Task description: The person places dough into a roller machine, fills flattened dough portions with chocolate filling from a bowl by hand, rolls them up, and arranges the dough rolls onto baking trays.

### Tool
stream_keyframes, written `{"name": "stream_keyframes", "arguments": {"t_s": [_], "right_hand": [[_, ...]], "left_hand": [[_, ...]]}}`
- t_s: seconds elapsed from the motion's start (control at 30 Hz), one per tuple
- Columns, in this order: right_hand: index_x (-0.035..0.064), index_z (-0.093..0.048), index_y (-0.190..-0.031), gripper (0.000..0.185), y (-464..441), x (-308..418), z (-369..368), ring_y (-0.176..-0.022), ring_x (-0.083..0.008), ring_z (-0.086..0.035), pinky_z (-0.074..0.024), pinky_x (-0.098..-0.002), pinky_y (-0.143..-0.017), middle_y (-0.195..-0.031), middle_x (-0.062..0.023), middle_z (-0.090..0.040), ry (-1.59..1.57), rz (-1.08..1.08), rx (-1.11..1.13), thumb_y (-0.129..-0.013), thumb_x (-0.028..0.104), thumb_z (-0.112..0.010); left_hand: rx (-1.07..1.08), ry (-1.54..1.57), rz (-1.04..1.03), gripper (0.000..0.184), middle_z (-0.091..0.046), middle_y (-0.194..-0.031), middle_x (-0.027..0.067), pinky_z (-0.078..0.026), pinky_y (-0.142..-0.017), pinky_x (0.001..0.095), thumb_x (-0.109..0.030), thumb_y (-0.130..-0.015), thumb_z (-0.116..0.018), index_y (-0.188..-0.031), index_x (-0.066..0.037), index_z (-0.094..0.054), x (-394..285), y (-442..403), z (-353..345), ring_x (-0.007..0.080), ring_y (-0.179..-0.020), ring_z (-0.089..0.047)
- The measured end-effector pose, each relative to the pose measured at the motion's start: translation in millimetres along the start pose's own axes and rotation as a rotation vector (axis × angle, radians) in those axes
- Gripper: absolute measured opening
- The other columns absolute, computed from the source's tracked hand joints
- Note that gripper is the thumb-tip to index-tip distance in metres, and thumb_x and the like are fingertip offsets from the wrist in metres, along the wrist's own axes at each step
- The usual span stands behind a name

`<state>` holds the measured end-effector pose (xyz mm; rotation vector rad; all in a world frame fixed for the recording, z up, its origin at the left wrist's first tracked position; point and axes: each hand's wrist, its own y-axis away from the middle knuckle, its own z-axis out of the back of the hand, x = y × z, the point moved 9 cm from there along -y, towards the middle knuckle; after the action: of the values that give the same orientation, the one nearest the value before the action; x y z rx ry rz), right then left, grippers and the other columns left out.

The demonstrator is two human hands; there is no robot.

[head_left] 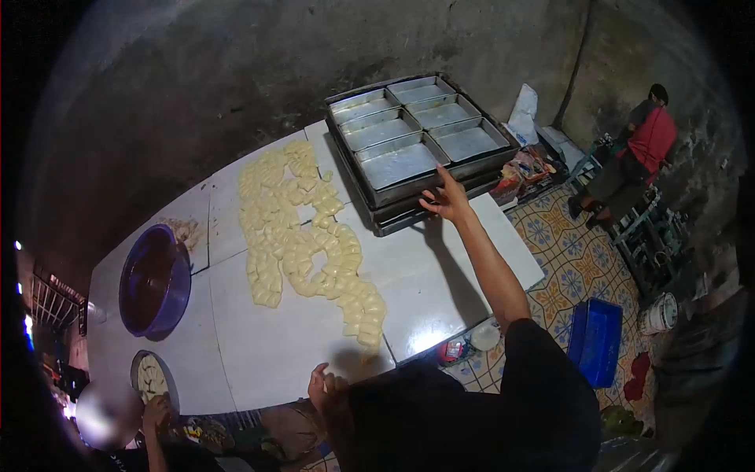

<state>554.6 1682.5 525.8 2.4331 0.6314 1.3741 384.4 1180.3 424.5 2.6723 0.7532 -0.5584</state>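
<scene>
My right hand (pixel 448 198) is at the near edge of a stack of dark trays (pixel 409 206), fingers apart and holding nothing. The top tray carries several empty rectangular metal pans (pixel 401 160). Low in the view, my left hand (pixel 327 387) is near the table's front edge, its fingers curled; whether anything is in them is hidden. Many pieces of pale dough (pixel 338 244) lie in joined rows on the white tiled table (pixel 417 291), left of the trays and beyond my left hand.
A purple basin (pixel 187 283) stands at the table's left. Below it, a co-worker's hand (pixel 156 413) touches a round pan (pixel 173 393) of dough pieces. Another person in red (pixel 653 141) stands at the right. A blue crate (pixel 595 346) is on the patterned floor.
</scene>
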Motion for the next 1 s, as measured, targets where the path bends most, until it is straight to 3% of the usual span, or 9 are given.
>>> {"name": "stream_keyframes", "arguments": {"t_s": [0.13,0.3,0.47,0.6,0.67,0.77,0.87,0.93,1.0], "right_hand": [[0.0171,-0.036,-0.130,0.075,-21,-13,3,-0.092,-0.0298,-0.051,-0.0539,-0.0489,-0.076,-0.116,-0.0183,-0.041,0.043,-0.013,-0.102,-0.073,0.040,-0.079],[0.0228,-0.001,-0.148,0.109,21,-22,3,-0.097,-0.0264,-0.053,-0.0527,-0.0411,-0.069,-0.124,-0.0141,-0.042,0.021,0.155,-0.007,-0.074,0.040,-0.079],[0.0129,-0.048,-0.120,0.039,28,-18,-8,-0.079,-0.0141,-0.055,-0.0484,-0.0298,-0.067,-0.098,-0.0038,-0.052,0.004,0.155,0.076,-0.087,0.024,-0.066],[0.0064,-0.043,-0.137,0.051,213,-97,-88,-0.109,-0.0164,-0.053,-0.0442,-0.0302,-0.089,-0.125,-0.0085,-0.053,0.780,0.527,0.783,-0.088,0.007,-0.059],[0.0048,-0.050,-0.132,0.047,306,-159,-109,-0.121,-0.0304,-0.044,-0.0403,-0.0396,-0.098,-0.133,-0.0169,-0.045,1.212,1.023,1.203,-0.086,0.007,-0.060],[0.0015,-0.059,-0.117,0.036,305,-206,-100,-0.111,-0.0324,-0.051,-0.0444,-0.0366,-0.093,-0.120,-0.0176,-0.053,1.005,0.687,1.191,-0.082,0.004,-0.063],[-0.0002,-0.060,-0.114,0.036,273,-191,-92,-0.103,-0.0253,-0.058,-0.0471,-0.0307,-0.086,-0.114,-0.0160,-0.057,0.861,0.590,0.864,-0.079,0.002,-0.065],[0.0012,-0.055,-0.124,0.047,289,-179,-101,-0.104,-0.0252,-0.057,-0.0466,-0.0315,-0.087,-0.115,-0.0157,-0.057,0.867,0.772,0.915,-0.079,0.006,-0.067],[0.0022,-0.050,-0.132,0.056,304,-198,-93,-0.105,-0.0239,-0.057,-0.0458,-0.0310,-0.090,-0.116,-0.0162,-0.057,0.850,0.431,1.113,-0.079,0.008,-0.067]], "left_hand": [[-0.167,-0.089,-0.059,0.045,-0.038,-0.053,0.0013,-0.033,-0.046,0.0272,-0.035,-0.103,-0.032,-0.126,0.003,-0.043,-9,-6,-2,0.0120,-0.045,-0.033],[-0.119,-0.323,-0.203,0.090,-0.046,-0.128,0.0262,-0.046,-0.090,0.0401,-0.018,-0.081,-0.067,-0.148,-0.010,-0.009,-33,-19,-50,0.0352,-0.116,-0.052],[-0.229,-0.385,-0.124,0.054,-0.062,-0.106,0.0243,-0.047,-0.090,0.0406,-0.031,-0.096,-0.049,-0.135,0.003,-0.035,-24,-31,-32,0.0331,-0.098,-0.062],[-0.041,0.057,-0.010,0.065,-0.047,-0.131,0.0239,-0.038,-0.100,0.0461,-0.057,-0.096,-0.032,-0.141,-0.008,-0.034,-3,-47,-73,0.0352,-0.121,-0.046],[0.019,0.861,0.190,0.064,-0.043,-0.137,0.0197,-0.035,-0.101,0.0495,-0.059,-0.096,-0.030,-0.144,-0.017,-0.029,12,-46,-89,0.0347,-0.123,-0.045],[0.135,-0.424,-0.105,0.059,-0.041,-0.140,0.0172,-0.040,-0.097,0.0465,-0.054,-0.097,-0.032,-0.145,-0.019,-0.030,3,-42,-89,0.0276,-0.125,-0.044],[-0.077,-0.230,-0.152,0.049,-0.046,-0.136,0.0179,-0.045,-0.094,0.0410,-0.042,-0.100,-0.034,-0.138,-0.011,-0.040,-6,-31,-98,0.0252,-0.119,-0.052],[-0.166,-0.399,-0.139,0.045,-0.051,-0.130,0.0189,-0.046,-0.094,0.0394,-0.036,-0.101,-0.035,-0.133,-0.005,-0.045,-4,-30,-105,0.0263,-0.115,-0.055],[-0.061,-0.610,-0.069,0.042,-0.056,-0.123,0.0199,-0.045,-0.095,0.0389,-0.030,-0.101,-0.036,-0.128,-0.001,-0.049,10,-37,-112,0.0286,-0.112,-0.057]]}}
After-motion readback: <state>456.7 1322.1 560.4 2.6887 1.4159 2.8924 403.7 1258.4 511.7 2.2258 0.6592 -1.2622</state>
